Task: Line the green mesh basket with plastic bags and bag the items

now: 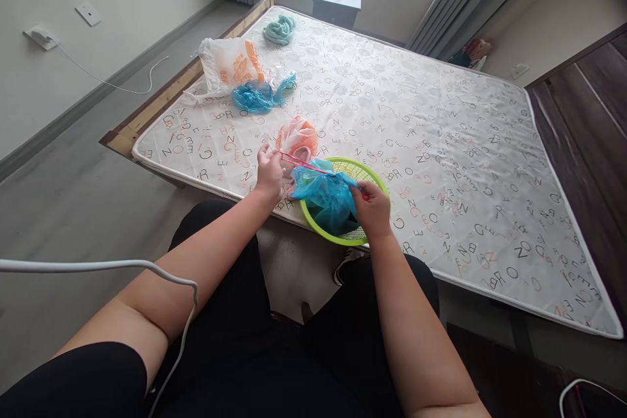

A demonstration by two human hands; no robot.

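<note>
A blue plastic bag (329,199) is bunched up over a lime-green mesh basket (337,240) at the mattress's near edge. Thin red cord (306,164) runs taut from the bag to my left hand (269,173), whose fingers are closed on it. On the basket's right side, my right hand (372,208) pinches the blue bag's edge, with a bit of red showing by the fingers. What lies inside the basket is mostly hidden by the bag. Just beyond my left hand is a crumpled clear bag with orange print (297,137).
The lettered mattress (441,176) rests on a wooden bed frame (120,137). Farther back lie a white-and-orange plastic bag (230,65), another blue bag (255,96) and a rolled green cloth (279,30). A white cable (98,266) crosses my left arm.
</note>
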